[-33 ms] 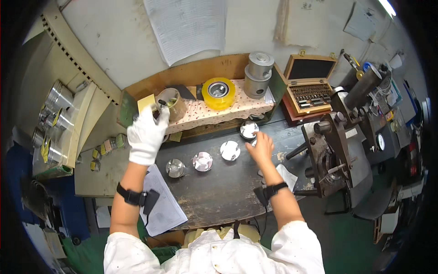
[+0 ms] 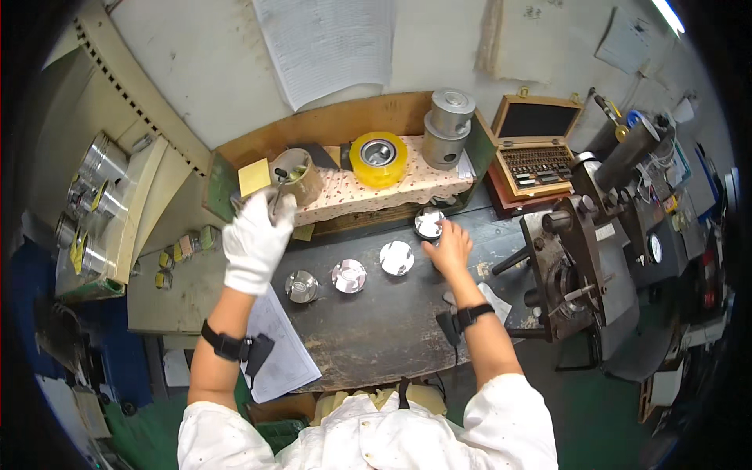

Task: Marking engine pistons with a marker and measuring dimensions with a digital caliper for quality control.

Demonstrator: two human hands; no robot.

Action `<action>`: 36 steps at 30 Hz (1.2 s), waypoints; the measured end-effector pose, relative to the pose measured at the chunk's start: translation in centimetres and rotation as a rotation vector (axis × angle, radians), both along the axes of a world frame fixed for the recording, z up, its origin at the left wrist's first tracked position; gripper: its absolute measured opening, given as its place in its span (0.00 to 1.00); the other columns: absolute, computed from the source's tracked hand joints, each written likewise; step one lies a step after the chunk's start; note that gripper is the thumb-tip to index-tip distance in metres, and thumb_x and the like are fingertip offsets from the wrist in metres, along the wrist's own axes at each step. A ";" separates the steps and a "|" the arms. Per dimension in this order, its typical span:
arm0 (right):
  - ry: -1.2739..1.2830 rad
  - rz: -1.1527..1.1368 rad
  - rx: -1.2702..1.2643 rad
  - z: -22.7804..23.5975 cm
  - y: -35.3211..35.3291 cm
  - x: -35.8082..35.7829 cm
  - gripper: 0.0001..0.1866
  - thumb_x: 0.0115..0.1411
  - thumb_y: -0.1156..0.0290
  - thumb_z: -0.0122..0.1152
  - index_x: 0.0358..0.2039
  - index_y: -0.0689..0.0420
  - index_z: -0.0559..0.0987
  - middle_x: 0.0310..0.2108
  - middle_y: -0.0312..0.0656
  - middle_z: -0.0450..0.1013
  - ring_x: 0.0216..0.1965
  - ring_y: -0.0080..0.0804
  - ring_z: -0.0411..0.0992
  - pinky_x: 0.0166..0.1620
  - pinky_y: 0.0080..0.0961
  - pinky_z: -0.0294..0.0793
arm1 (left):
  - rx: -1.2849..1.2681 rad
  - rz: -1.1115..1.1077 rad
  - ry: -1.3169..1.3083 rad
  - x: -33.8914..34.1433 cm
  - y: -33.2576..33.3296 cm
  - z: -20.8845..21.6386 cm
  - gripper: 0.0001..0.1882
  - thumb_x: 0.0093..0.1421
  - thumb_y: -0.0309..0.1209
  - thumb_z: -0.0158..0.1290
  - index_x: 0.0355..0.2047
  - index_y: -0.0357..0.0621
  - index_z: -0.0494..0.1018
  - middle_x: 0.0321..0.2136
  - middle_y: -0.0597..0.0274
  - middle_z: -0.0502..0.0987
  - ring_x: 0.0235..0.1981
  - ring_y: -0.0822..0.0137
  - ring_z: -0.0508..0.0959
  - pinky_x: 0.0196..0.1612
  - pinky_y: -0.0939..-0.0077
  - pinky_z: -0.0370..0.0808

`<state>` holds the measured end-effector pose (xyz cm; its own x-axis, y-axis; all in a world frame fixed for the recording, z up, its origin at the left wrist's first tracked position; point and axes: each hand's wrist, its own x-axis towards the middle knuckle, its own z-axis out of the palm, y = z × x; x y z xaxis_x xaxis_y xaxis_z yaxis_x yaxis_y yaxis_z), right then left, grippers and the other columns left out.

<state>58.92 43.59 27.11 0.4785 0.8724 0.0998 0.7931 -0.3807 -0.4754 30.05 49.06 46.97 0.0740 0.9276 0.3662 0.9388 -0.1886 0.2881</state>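
My left hand [image 2: 257,243], in a white glove, is raised in front of a beige cup [image 2: 304,185]. Its fingers close on a slim black-tipped tool [image 2: 280,175]; most of the tool is hidden, so its kind is unclear. My bare right hand [image 2: 451,249] reaches over the dark bench, its fingertips and thumb around the near right side of a shiny metal piston [image 2: 428,222]. To its left three more pistons lie crown up in a slanting row: one [image 2: 396,258], another [image 2: 348,276] and the leftmost [image 2: 301,287].
A yellow tape roll [image 2: 377,159] and two stacked pistons [image 2: 449,129] stand on the cloth-covered shelf [image 2: 337,202]. Papers [image 2: 286,352] lie by my left forearm. At right are a gauge-block case [image 2: 535,168] and a heavy metal fixture [image 2: 560,274]. More pistons [image 2: 100,204] sit on the left rack.
My left hand has drawn slightly back toward me, with its fingers lower and more of the yellow box showing behind them. My right fingers have shifted slightly against the piston.
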 end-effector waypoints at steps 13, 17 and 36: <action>-0.391 0.257 -0.487 -1.5 8.0 1.7 0.45 0.31 0.57 0.75 0.53 0.48 0.66 0.52 0.42 0.66 0.56 0.42 0.58 0.57 0.45 0.53 | -0.552 -0.176 0.165 -0.3 -8.5 -11.9 0.18 0.57 0.48 0.48 0.29 0.48 0.77 0.22 0.56 0.78 0.26 0.56 0.79 0.32 0.61 0.74; -0.345 0.296 -0.217 0.2 5.9 1.7 0.42 0.32 0.60 0.73 0.52 0.50 0.67 0.49 0.44 0.66 0.55 0.45 0.59 0.57 0.45 0.53 | -0.587 -0.232 0.179 1.2 -8.8 -12.1 0.18 0.58 0.48 0.46 0.25 0.48 0.76 0.22 0.56 0.78 0.25 0.56 0.79 0.30 0.62 0.74; 0.119 1.513 -0.116 9.2 -10.7 -23.5 0.45 0.27 0.64 0.73 0.50 0.61 0.68 0.40 0.44 0.67 0.47 0.45 0.62 0.53 0.39 0.57 | -0.742 0.234 -0.298 -9.5 -35.1 -21.7 0.16 0.57 0.44 0.45 0.26 0.47 0.75 0.25 0.54 0.78 0.29 0.52 0.79 0.33 0.57 0.74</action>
<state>35.46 32.89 36.32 -0.8448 0.5346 0.0246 0.4199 0.6907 -0.5887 20.59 13.95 25.30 -0.1540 0.9152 -0.3725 0.7948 0.3387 0.5035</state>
